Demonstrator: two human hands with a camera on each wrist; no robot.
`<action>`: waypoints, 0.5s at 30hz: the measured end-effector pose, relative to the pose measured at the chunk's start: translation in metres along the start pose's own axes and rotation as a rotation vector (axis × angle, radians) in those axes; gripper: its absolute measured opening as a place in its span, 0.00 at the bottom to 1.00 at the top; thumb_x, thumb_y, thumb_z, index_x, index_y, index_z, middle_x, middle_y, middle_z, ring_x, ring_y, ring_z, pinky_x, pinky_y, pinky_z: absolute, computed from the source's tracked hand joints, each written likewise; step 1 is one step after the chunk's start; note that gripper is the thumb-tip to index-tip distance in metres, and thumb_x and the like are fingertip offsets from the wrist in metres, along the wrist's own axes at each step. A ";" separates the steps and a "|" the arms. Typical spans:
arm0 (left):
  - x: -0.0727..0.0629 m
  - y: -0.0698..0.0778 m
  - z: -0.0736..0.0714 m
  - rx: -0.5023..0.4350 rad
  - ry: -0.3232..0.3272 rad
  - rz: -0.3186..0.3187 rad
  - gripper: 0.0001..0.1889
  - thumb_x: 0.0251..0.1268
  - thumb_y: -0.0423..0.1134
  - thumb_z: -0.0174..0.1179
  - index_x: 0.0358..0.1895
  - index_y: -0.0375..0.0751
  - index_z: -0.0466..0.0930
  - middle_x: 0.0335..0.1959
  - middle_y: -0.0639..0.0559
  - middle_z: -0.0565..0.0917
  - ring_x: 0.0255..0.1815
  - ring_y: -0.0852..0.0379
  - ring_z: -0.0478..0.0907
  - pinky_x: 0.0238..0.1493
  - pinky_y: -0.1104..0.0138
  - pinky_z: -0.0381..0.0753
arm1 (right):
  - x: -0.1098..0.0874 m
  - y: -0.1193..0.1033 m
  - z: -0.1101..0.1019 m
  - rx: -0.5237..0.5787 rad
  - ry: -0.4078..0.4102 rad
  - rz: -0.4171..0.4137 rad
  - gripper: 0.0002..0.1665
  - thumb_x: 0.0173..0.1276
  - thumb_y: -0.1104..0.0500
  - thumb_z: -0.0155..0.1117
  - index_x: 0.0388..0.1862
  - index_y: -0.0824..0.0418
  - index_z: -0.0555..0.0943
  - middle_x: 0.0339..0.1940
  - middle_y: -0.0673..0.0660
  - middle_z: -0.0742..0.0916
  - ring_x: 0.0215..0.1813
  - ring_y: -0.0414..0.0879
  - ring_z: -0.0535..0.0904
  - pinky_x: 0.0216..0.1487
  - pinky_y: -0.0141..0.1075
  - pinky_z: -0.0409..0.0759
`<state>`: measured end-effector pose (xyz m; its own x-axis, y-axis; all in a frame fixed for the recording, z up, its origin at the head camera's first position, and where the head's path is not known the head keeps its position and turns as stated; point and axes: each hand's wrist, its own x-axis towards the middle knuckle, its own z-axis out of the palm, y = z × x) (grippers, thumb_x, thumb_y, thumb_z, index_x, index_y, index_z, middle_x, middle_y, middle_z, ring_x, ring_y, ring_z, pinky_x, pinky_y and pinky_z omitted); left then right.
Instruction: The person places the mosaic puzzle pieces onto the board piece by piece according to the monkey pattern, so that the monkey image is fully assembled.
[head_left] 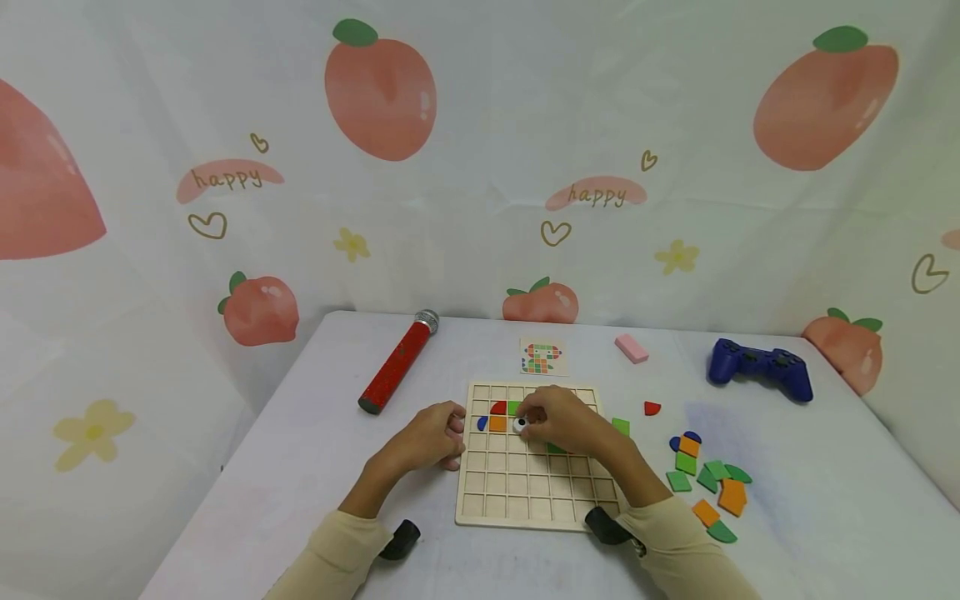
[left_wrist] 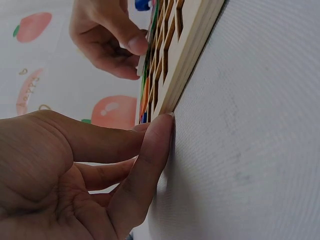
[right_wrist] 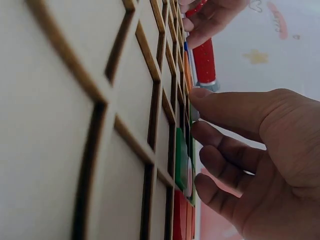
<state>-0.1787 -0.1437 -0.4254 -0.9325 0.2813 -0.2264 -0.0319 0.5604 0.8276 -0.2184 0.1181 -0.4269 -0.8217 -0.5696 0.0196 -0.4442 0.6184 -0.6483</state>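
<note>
A square wooden grid board (head_left: 495, 504) lies on the table, with red, green, orange and blue pieces in its upper cells. My left hand (head_left: 433, 435) is at the board's left edge; in the left wrist view its thumb and a fingertip (left_wrist: 159, 131) hold that edge. With its thumb and index finger, my right hand (head_left: 566, 418) pinches a white eye piece (head_left: 520, 426) with a black dot, over the upper middle cells. An orange square (head_left: 497, 424) and a red quarter-round piece (head_left: 498, 407) sit just left of it. My right hand hides part of the upper right cells.
Loose pieces, among them an orange one (head_left: 732, 497), lie right of the board. Behind it is a picture card (head_left: 543, 357), with a pink block (head_left: 632, 348) and blue game controller (head_left: 761, 367) further right. A red microphone (head_left: 397, 365) lies back left.
</note>
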 end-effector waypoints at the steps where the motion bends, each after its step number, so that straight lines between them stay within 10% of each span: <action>1: 0.000 0.000 0.000 0.000 0.000 -0.001 0.26 0.65 0.22 0.63 0.67 0.28 0.74 0.46 0.44 0.79 0.37 0.53 0.79 0.38 0.64 0.92 | 0.001 -0.001 0.000 -0.003 0.001 0.002 0.08 0.68 0.61 0.76 0.45 0.58 0.90 0.35 0.47 0.83 0.41 0.44 0.75 0.41 0.34 0.77; 15: -0.002 0.002 0.000 0.009 0.004 0.000 0.26 0.64 0.22 0.63 0.66 0.28 0.74 0.46 0.44 0.78 0.37 0.53 0.79 0.38 0.64 0.92 | 0.007 -0.007 0.003 -0.016 0.016 0.026 0.10 0.67 0.63 0.77 0.46 0.60 0.90 0.35 0.48 0.84 0.41 0.44 0.75 0.41 0.35 0.78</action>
<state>-0.1772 -0.1432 -0.4233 -0.9340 0.2780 -0.2244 -0.0287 0.5676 0.8228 -0.2203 0.1078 -0.4243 -0.8385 -0.5447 0.0147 -0.4281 0.6418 -0.6362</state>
